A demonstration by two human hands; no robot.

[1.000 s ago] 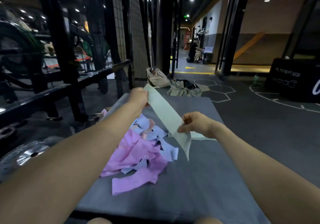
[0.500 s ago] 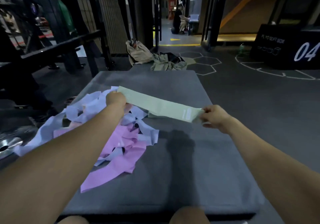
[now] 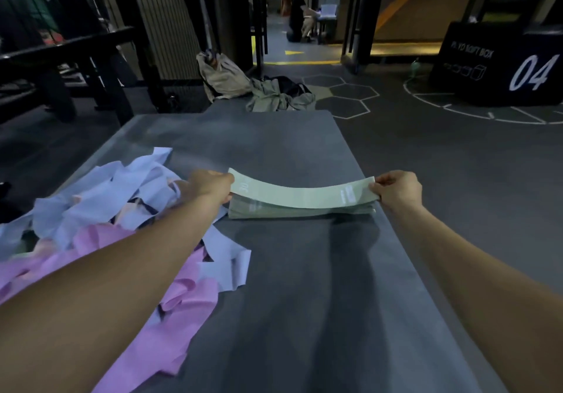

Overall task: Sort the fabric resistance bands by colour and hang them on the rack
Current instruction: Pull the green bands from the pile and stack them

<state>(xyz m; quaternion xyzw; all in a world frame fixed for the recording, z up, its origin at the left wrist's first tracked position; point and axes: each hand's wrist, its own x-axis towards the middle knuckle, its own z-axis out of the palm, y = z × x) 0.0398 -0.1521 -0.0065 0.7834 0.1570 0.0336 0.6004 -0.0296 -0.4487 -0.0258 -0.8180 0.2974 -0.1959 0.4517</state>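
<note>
A pale green band [image 3: 300,193] is stretched flat between my hands, just above a neat stack of green bands [image 3: 301,211] on the grey padded platform [image 3: 274,301]. My left hand [image 3: 210,186] pinches its left end and my right hand [image 3: 397,188] pinches its right end. To the left lies a loose heap of bands: light blue bands [image 3: 103,191] on the far side, pink bands [image 3: 185,298] nearer me. My left forearm covers part of that heap.
A black metal rack frame [image 3: 76,57] stands at the far left. Beige bags and clothes [image 3: 253,88] lie on the floor beyond the platform. A black plyo box marked 04 [image 3: 502,66] sits at the far right. A person sits in the distant doorway.
The green band went from hanging slanted in the air to lying level and low over the green stack. Both hands dropped towards the platform and spread apart.
</note>
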